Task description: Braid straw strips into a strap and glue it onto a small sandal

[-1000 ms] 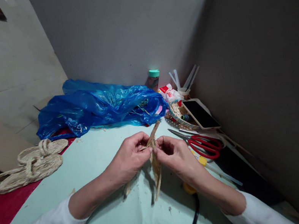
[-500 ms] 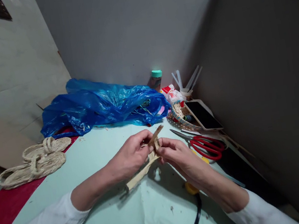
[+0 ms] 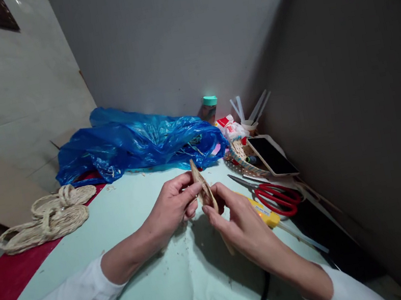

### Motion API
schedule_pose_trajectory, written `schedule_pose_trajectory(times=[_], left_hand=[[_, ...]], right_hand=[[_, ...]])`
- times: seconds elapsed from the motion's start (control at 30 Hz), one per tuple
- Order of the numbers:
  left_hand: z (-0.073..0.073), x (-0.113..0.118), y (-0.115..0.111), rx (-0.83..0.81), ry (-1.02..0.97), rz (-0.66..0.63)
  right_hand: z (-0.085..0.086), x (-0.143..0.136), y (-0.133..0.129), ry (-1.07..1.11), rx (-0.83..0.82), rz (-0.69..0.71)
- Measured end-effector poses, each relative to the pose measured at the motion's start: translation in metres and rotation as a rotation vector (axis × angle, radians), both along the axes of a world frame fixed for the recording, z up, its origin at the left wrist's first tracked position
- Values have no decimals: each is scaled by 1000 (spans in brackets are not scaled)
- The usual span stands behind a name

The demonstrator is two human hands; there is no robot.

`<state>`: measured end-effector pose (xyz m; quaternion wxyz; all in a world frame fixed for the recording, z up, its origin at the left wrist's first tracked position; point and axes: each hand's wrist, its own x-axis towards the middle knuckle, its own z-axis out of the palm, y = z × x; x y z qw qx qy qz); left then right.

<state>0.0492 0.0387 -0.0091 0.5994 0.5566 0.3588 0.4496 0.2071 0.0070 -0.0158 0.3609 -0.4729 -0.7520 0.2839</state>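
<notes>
Near the middle, a tan, flat fibrous strip [image 3: 204, 186] is held upright between both hands, its pointed tip up and a thin end hanging below. My left hand [image 3: 175, 201] pinches its left side with thumb and fingers. On the right side, my right hand [image 3: 235, 216] grips the lower part between thumb and fingers. Beyond my right hand lie a yellow tool [image 3: 265, 213], partly hidden by it, and scissors with red handles [image 3: 279, 198]. A pair of woven straw sandals [image 3: 60, 216] rests at the left.
A crumpled blue plastic bag [image 3: 137, 143] lies along the back. Behind it stands a jar with a green lid [image 3: 209, 101]. At the back right are a woven basket [image 3: 241, 156], a phone-like device [image 3: 273, 155] and a cup of translucent sticks [image 3: 249, 123]. A black cable [image 3: 263, 298] crosses the front.
The strip has turned from slanting down left to nearly upright. My right hand has shifted slightly, with its fingers lower on the strip, and more of the yellow tool shows.
</notes>
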Motion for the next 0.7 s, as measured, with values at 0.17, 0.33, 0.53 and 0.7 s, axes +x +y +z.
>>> schedule_pose_trajectory(times=[0.17, 0.33, 0.53, 0.7], left_hand=[[-3, -3, 4, -125, -174, -25], [-3, -6, 9, -191, -247, 46], [-2, -11, 15, -153, -245, 171], [1, -14, 15, -140, -209, 216]], right_hand=[[7, 0, -3, -42, 35, 81], [9, 3, 0, -35, 29, 124], [6, 0, -5, -36, -73, 207], [-2, 1, -5, -171, 31, 204]])
